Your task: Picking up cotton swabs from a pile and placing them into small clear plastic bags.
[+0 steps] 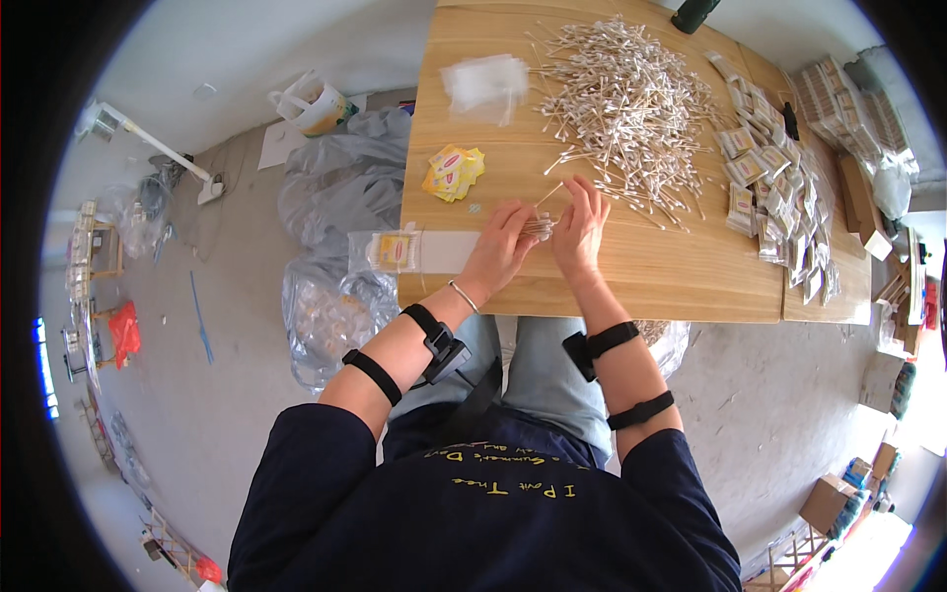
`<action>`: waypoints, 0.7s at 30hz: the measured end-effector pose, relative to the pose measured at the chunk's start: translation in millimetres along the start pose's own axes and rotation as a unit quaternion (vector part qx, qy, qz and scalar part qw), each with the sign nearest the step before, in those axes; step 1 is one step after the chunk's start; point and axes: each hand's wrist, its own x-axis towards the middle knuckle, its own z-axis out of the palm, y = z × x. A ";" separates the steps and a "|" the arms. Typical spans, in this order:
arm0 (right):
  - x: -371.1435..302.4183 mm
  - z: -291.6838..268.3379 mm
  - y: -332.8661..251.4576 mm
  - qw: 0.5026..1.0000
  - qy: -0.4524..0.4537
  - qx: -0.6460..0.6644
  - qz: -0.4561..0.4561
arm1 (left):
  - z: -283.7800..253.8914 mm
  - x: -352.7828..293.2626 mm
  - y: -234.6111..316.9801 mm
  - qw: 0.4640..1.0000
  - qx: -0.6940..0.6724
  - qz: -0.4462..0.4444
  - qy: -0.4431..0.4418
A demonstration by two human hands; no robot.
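- Left hand [498, 247] and right hand [580, 229] – palms down at the near edge of the light wooden table [691, 281], fingers pinched together on one small bundle of white cotton swabs [540, 227].
- Beyond: one large loose swab heap [621, 104], too many to count.

Yellow sachets [454, 172] lie beside a clear plastic bag [484, 81]; packed packets [774, 187] crowd the table's right.

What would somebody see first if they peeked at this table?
First, the big heap of white cotton swabs spread over the far middle of the light wooden table. Just in front of it, the left hand and right hand hold a small bundle of swabs together. To the right lies a long pile of small clear filled packets, and to the left a little stack of yellow paper cards.
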 end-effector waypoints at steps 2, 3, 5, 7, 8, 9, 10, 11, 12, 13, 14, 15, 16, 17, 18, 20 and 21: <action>15.3 -8.1 8.5 0.997 -0.060 -0.045 -0.034 | 1.6 -0.2 -0.3 1.000 -0.009 0.001 0.007; 22.7 -8.5 15.1 0.992 -0.116 -0.028 -0.042 | 1.8 -0.3 0.1 1.000 0.009 0.007 0.009; 24.0 -9.4 22.1 0.988 -0.150 -0.044 -0.018 | 1.9 -1.4 1.4 0.999 0.028 0.013 0.010; 25.2 -7.5 25.1 0.981 -0.183 -0.058 0.003 | 1.3 -0.5 3.4 1.000 0.017 0.002 -0.001; 23.9 -6.3 25.8 0.982 -0.177 -0.064 -0.006 | 3.6 0.1 6.1 1.000 0.017 0.003 0.000; 22.2 -4.8 23.4 0.983 -0.171 -0.069 -0.015 | 5.4 0.6 11.6 0.999 0.003 -0.022 0.039; 19.1 -3.4 20.8 0.983 -0.171 -0.068 -0.015 | 5.6 1.6 15.6 0.996 -0.013 -0.046 0.077; 14.1 -1.4 17.4 0.982 -0.183 -0.027 -0.024 | 3.3 3.4 17.3 0.996 -0.012 -0.046 0.077; 9.6 -0.3 10.8 0.980 -0.195 0.015 -0.033 | 1.4 3.7 16.2 0.996 0.020 -0.019 0.080; 6.8 0.3 5.2 0.981 -0.176 0.076 0.015 | -0.4 3.7 15.2 0.995 0.052 0.009 0.082; 7.9 -4.1 3.9 0.981 -0.176 0.076 0.017 | -2.5 3.0 13.7 0.995 0.051 0.008 0.081; 9.6 -10.6 8.2 0.991 -0.131 0.028 0.006 | -4.0 2.3 11.1 0.997 0.056 0.015 0.043; 11.5 -17.1 12.6 0.996 -0.086 -0.019 -0.005 | -4.9 1.5 8.8 0.998 0.061 0.022 0.004; 13.7 -22.7 16.6 0.994 -0.091 -0.067 0.000 | -4.9 0.7 7.0 0.998 0.061 0.022 0.005; 14.5 -29.4 25.9 0.994 -0.089 -0.071 0.002 | -2.8 0.8 8.1 0.997 0.064 0.032 0.008; 17.9 -33.1 42.3 0.988 -0.135 -0.060 -0.034 | -1.4 1.6 7.4 0.997 0.067 0.043 0.013; 19.1 -33.4 41.5 0.987 -0.149 -0.052 -0.010 | -2.2 0.4 5.0 0.998 0.055 0.039 0.000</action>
